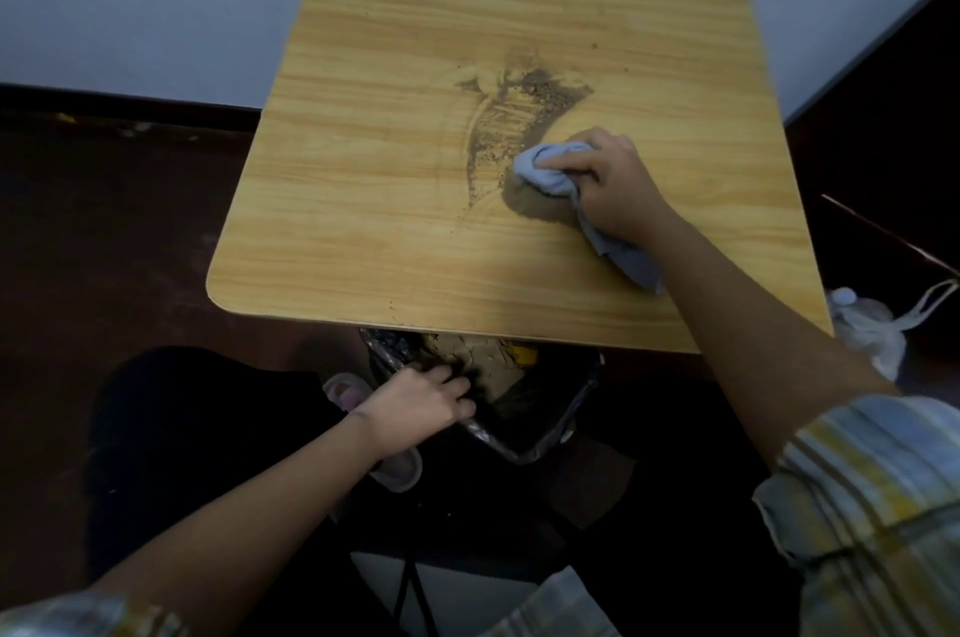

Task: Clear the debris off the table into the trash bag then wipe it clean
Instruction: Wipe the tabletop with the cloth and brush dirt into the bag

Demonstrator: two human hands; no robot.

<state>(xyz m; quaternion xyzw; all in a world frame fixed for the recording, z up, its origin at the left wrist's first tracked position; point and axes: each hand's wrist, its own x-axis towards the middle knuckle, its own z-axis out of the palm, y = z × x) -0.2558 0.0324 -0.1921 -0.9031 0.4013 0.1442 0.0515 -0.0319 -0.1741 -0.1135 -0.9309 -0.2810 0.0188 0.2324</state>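
Trash bag [524,428], black, is gripped at its rim by the curled fingers of the left hand [415,400] under the table [363,200] edge. Farther, a grey cloth [550,169] is clenched in the right hand [608,179] beside smeared debris [511,127]. No writing is readable.

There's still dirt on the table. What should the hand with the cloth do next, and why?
Probably drag the cloth toward the table's near edge. The right hand grips it beside a small dirt pile, more dirt streaks lie beyond, and the left hand holds the trash bag open below that edge.
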